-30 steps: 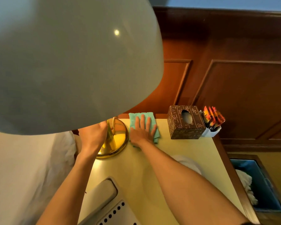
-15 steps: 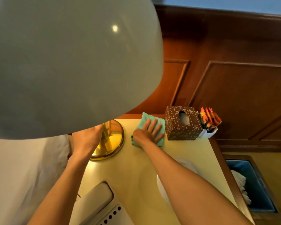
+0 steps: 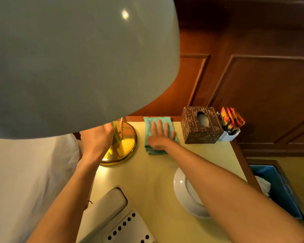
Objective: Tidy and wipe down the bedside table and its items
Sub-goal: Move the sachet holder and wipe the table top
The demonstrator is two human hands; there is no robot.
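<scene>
A folded green cloth lies at the back of the cream bedside table. My right hand presses flat on it with straight fingers. My left hand grips the brass stem of the lamp just above its round brass base. The big pale lampshade hides the upper stem and my left fingertips. A brown patterned tissue box stands right of the cloth. Beside the box, a white cup holds red sachets.
A white plate sits under my right forearm near the table's right edge. A cream telephone fills the front. A bin with a blue liner stands on the floor at right. Wood panelling runs behind; white bedding lies at left.
My right hand has slid the cloth back to the left, away from the tissue box, and straightened it. My left hand stays on the lamp stem.
</scene>
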